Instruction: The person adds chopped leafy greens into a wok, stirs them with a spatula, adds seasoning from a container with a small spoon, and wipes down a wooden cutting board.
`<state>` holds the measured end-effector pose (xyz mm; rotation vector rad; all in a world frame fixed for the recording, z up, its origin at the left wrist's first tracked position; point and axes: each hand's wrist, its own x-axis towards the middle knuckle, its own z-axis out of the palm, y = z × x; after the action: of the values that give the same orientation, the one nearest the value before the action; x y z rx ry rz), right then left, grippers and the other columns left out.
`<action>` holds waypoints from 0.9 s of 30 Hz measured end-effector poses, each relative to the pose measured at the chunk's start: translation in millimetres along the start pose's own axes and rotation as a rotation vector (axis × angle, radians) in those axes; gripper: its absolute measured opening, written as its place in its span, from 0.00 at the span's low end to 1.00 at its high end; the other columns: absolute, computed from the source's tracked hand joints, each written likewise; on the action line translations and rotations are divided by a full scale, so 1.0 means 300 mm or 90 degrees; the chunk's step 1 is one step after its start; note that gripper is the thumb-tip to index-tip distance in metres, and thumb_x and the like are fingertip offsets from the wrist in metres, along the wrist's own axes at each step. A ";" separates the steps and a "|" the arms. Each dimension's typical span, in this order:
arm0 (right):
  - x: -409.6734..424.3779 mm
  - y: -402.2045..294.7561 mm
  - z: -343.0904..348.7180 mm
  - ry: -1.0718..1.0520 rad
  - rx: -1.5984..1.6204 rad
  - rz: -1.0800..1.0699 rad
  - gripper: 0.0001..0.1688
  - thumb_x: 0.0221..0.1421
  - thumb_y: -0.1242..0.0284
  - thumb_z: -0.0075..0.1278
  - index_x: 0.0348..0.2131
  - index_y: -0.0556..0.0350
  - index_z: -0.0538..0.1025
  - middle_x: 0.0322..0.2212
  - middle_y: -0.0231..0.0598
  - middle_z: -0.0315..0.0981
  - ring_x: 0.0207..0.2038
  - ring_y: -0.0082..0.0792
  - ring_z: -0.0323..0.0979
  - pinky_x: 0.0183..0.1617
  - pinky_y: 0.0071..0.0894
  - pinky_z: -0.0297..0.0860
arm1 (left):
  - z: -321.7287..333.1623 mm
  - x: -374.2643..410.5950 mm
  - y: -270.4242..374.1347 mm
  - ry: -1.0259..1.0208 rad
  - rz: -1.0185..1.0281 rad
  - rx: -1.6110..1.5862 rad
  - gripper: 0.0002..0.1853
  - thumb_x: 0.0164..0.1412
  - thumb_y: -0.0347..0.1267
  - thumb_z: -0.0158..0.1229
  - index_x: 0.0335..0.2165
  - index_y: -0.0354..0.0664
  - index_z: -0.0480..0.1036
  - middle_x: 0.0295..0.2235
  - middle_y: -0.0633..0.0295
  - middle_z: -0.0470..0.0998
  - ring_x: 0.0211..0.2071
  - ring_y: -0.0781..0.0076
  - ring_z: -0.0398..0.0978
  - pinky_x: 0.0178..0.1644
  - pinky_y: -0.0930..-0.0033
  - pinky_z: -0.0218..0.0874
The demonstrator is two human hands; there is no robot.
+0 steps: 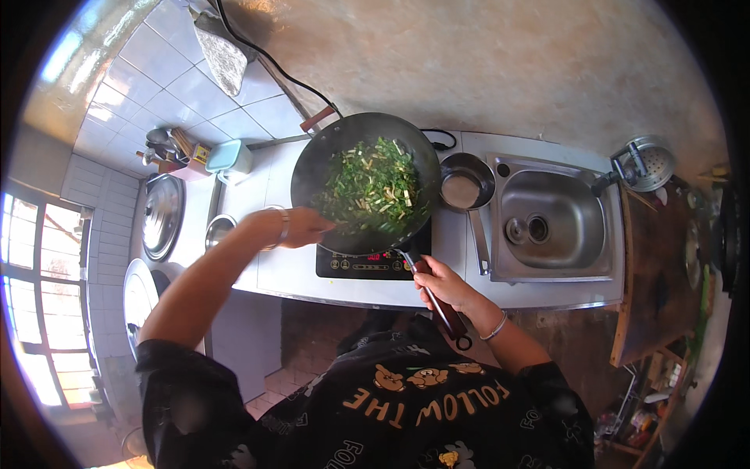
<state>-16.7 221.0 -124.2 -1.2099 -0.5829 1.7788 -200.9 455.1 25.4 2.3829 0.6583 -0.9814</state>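
Note:
A dark wok (304,176) with a long brown handle (448,316) stands on a black induction cooktop (363,267). Chopped green leaves and pale strips (375,182) lie inside it, blurred along the near side. My right hand (442,284) is closed around the handle, near the wok. At the wok's near left rim is my left hand (307,227), its fingers bent over the edge; whether they hold a utensil is too blurred to tell. A small saucepan (469,182) sits to the right of the wok.
A steel sink (554,228) lies right of the saucepan. Behind my left forearm are a metal bowl (221,231), a round lid (164,217), a lidded container (228,158) and a utensil holder (184,170). A black cable (281,70) runs down to the wok's back left.

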 end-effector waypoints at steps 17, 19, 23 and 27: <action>-0.008 -0.023 0.003 -0.010 0.013 0.022 0.26 0.54 0.73 0.41 0.51 0.55 0.54 0.24 0.33 0.61 0.17 0.20 0.63 0.15 0.20 0.63 | 0.063 0.113 0.134 0.022 -0.077 -0.562 0.22 0.55 0.30 0.40 0.50 0.51 0.62 0.13 0.70 0.56 0.10 0.85 0.54 0.11 0.82 0.47; -0.010 -0.026 -0.001 -0.009 0.013 0.021 0.26 0.54 0.72 0.41 0.51 0.55 0.53 0.24 0.33 0.61 0.17 0.21 0.62 0.15 0.21 0.63 | 0.059 0.200 0.182 0.137 -0.122 -0.630 0.21 0.55 0.30 0.39 0.48 0.49 0.63 0.13 0.69 0.59 0.10 0.84 0.55 0.11 0.80 0.50; 0.000 -0.033 -0.004 -0.015 -0.004 0.009 0.26 0.54 0.73 0.41 0.51 0.56 0.54 0.24 0.32 0.61 0.17 0.20 0.62 0.15 0.20 0.63 | 0.098 0.269 -0.020 0.452 -0.036 -0.121 0.18 0.53 0.31 0.42 0.43 0.42 0.67 0.24 0.45 0.73 0.24 0.51 0.72 0.29 0.59 0.63; -0.009 -0.024 -0.021 -0.004 0.013 0.010 0.24 0.53 0.73 0.41 0.50 0.56 0.55 0.23 0.32 0.61 0.17 0.19 0.62 0.14 0.20 0.63 | -0.062 -0.099 0.069 0.152 -0.142 0.094 0.17 0.54 0.31 0.40 0.43 0.41 0.64 0.31 0.47 0.73 0.34 0.49 0.70 0.38 0.53 0.60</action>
<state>-7.8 221.6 -120.1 -1.1985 -0.5596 1.7974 -197.8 442.7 64.1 2.6247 0.9885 -0.8657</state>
